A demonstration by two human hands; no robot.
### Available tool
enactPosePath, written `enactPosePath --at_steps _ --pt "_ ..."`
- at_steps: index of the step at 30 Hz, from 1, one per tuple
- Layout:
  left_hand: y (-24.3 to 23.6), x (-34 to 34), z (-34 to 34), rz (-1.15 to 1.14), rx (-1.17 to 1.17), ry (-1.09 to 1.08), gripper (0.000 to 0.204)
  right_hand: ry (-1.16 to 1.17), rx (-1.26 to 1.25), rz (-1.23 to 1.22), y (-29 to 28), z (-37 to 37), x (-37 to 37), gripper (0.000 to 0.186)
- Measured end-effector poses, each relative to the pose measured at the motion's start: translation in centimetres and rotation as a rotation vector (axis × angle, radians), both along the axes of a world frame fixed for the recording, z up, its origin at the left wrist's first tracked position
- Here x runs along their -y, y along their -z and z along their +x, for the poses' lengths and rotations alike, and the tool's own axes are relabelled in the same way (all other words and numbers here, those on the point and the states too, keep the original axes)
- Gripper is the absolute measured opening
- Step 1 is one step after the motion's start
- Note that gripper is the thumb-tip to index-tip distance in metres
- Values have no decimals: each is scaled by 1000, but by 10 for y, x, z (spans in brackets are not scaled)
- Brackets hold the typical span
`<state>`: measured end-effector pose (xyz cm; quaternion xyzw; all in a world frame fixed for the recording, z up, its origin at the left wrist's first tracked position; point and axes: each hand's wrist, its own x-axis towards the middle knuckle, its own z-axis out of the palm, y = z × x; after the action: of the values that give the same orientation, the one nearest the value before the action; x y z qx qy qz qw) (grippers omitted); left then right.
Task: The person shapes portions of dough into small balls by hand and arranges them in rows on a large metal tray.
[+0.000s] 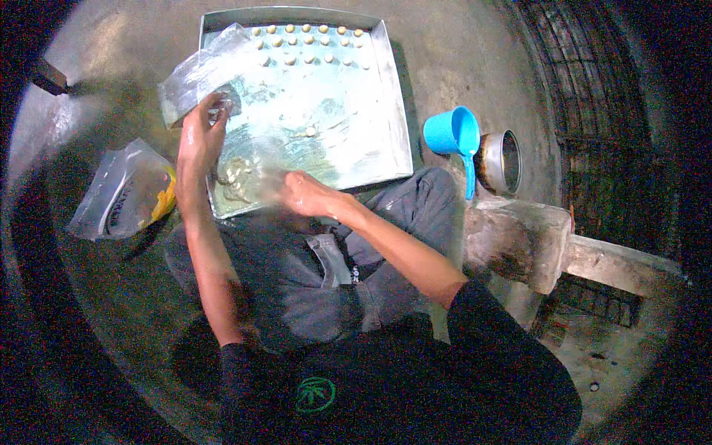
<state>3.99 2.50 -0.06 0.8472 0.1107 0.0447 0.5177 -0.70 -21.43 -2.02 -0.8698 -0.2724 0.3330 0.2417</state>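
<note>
A shallow metal tray point(400, 141) lies before my crossed legs. Rows of small pale dough balls point(307, 41) line its far end, and a single ball point(310, 132) sits alone near the middle. My left hand point(199, 137) grips a clear plastic bag point(196, 78) at the tray's left edge, fingers curled round its near end. Over the near edge, my right hand point(315, 196) is closed, and what it holds is hidden. Beside it, a wet, pale doughy lump point(236, 179) rests in the tray's near left corner, partly blurred by a smear in the view.
On the floor to the left lies another clear plastic bag point(126, 194) with something yellow in it. At the right stand a blue dipper point(449, 132) and a round metal pot point(510, 163). A worn block point(519, 241) is close to my right knee.
</note>
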Motion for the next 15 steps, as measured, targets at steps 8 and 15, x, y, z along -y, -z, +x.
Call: enactPosePath --at_steps 8,15 --pt "-19 -3 -6 -14 -33 -10 29 305 315 244 -21 75 63 33" --pt "-2 -3 -3 6 -12 47 36 387 654 -142 31 134 141 35"
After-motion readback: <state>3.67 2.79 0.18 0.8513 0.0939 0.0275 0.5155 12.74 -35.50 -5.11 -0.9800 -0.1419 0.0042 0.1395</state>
